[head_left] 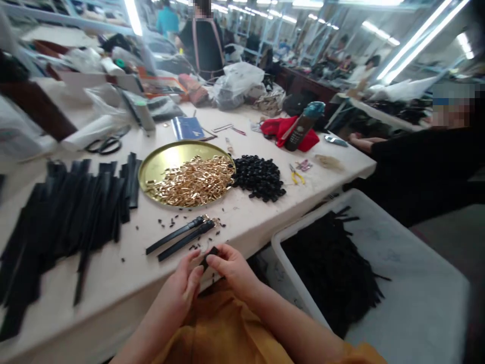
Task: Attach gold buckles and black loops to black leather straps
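At the table's front edge, my left hand (186,278) and my right hand (230,267) are closed together around a black strap (207,259). My right thumb presses on its upper end, and its lower part is mostly hidden by my fingers. Just beyond lie two black straps with gold metal ends (185,238), side by side. Farther back, a round gold tray (159,159) holds a heap of small gold metal pieces (197,182). Touching the tray's right side is a pile of small black pieces (259,177). Many flat black straps (76,207) are spread on the left.
To my right stands a white bin (424,298) with black strips (329,268) inside. Yellow-handled pliers (297,174), a dark bottle (301,129), scissors (108,145) and a blue booklet (187,128) lie farther back. Another person's arm (364,144) rests at the table's right end.
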A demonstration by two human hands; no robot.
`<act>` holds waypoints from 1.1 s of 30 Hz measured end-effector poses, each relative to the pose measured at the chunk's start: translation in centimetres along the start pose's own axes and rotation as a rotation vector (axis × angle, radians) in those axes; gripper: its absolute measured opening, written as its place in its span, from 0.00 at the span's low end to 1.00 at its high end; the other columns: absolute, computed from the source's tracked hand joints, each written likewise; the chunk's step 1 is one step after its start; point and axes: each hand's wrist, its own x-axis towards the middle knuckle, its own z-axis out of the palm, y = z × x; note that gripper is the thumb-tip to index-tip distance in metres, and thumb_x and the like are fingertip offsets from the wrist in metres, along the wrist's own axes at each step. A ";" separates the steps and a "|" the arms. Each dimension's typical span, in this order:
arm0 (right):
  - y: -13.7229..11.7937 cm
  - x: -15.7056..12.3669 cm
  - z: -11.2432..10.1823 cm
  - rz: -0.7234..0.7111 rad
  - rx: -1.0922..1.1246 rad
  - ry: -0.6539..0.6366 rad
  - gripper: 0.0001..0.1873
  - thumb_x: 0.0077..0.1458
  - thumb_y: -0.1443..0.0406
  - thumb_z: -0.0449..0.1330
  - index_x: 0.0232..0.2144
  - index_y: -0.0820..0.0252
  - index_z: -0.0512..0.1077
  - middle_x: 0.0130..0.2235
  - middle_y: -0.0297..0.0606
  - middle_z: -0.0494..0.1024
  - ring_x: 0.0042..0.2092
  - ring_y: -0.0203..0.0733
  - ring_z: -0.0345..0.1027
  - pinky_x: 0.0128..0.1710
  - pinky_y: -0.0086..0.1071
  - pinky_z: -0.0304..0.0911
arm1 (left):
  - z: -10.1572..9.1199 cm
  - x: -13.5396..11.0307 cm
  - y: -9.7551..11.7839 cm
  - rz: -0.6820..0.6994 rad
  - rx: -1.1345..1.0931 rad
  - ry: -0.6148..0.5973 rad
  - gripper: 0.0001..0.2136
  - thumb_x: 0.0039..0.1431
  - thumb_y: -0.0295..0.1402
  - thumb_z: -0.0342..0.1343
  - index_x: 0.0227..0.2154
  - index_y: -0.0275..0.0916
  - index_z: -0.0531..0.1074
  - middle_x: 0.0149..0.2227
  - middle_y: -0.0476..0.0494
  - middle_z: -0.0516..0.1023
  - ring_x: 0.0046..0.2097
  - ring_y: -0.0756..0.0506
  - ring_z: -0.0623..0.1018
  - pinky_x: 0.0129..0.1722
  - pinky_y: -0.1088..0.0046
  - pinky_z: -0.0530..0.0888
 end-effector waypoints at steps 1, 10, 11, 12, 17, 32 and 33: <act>0.3 0.1 0.3 -0.028 0.005 -0.016 0.12 0.43 0.59 0.63 0.30 0.60 0.72 0.25 0.29 0.69 0.27 0.31 0.58 0.29 0.25 0.55 | 0.1 0.3 -0.2 -0.004 -0.008 0.029 0.26 0.57 0.45 0.40 0.53 0.32 0.55 0.18 0.54 0.63 0.22 0.47 0.67 0.23 0.74 0.62; -4.7 5.0 -3.7 -0.378 -0.724 0.114 0.14 0.53 0.57 0.53 0.36 0.59 0.70 0.31 0.35 0.72 0.30 0.37 0.63 0.31 0.30 0.58 | -1.2 2.9 -1.1 -0.086 -0.339 -0.045 0.21 0.52 0.54 0.42 0.26 0.38 0.62 0.13 0.58 0.52 0.15 0.55 0.53 0.15 0.80 0.50; -6.0 6.7 -4.4 -0.442 -0.823 0.183 0.13 0.53 0.58 0.53 0.36 0.59 0.70 0.31 0.36 0.71 0.31 0.37 0.63 0.31 0.30 0.58 | -1.4 3.0 -0.9 -0.126 -0.403 -0.049 0.22 0.51 0.55 0.42 0.27 0.38 0.62 0.12 0.59 0.50 0.14 0.55 0.51 0.14 0.80 0.49; -7.1 8.5 -5.0 -0.515 -0.913 0.261 0.12 0.53 0.60 0.52 0.35 0.60 0.69 0.32 0.37 0.71 0.32 0.38 0.63 0.33 0.31 0.58 | -1.5 3.1 -0.7 -0.160 -0.464 -0.051 0.22 0.51 0.55 0.41 0.28 0.39 0.61 0.12 0.60 0.49 0.14 0.55 0.50 0.13 0.80 0.48; -10.0 15.6 -5.6 -0.467 -1.194 0.375 0.05 0.48 0.64 0.56 0.26 0.60 0.70 0.32 0.39 0.69 0.34 0.41 0.63 0.36 0.34 0.55 | -1.6 3.5 0.5 -0.187 -0.571 -0.065 0.19 0.53 0.51 0.43 0.29 0.38 0.60 0.13 0.60 0.52 0.14 0.57 0.51 0.14 0.82 0.49; -8.5 6.0 -1.5 0.018 -0.053 -0.217 0.12 0.45 0.58 0.62 0.27 0.61 0.68 0.25 0.30 0.67 0.26 0.30 0.59 0.28 0.27 0.56 | -2.5 3.4 3.5 0.060 -0.578 0.093 0.14 0.54 0.45 0.48 0.29 0.37 0.59 0.14 0.60 0.56 0.15 0.57 0.55 0.13 0.82 0.52; -7.9 4.9 -1.1 0.065 -0.010 -0.247 0.11 0.45 0.59 0.62 0.27 0.61 0.69 0.26 0.30 0.68 0.27 0.30 0.60 0.28 0.26 0.56 | -2.4 3.3 3.5 0.076 -0.590 0.087 0.14 0.54 0.45 0.48 0.29 0.37 0.59 0.14 0.60 0.57 0.15 0.57 0.55 0.13 0.82 0.52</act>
